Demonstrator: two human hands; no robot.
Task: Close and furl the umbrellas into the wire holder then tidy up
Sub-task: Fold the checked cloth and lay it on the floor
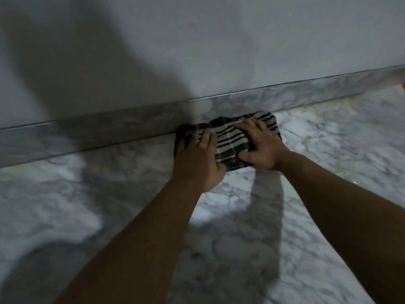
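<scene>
A dark and beige striped cloth [230, 141] lies bunched on the marble floor [328, 150], against the marble skirting [109, 130] at the foot of the wall. My left hand [197, 159] presses on the cloth's left part with its fingers laid flat over it. My right hand [260, 145] presses on the right part, fingers spread toward the wall and thumb on the cloth's near edge. No umbrella or wire holder is in view.
A plain grey wall [219, 44] rises behind the skirting. Shadows of my arms and body fall across the wall and floor at the left. A small reddish thing [403, 85] shows at the right edge.
</scene>
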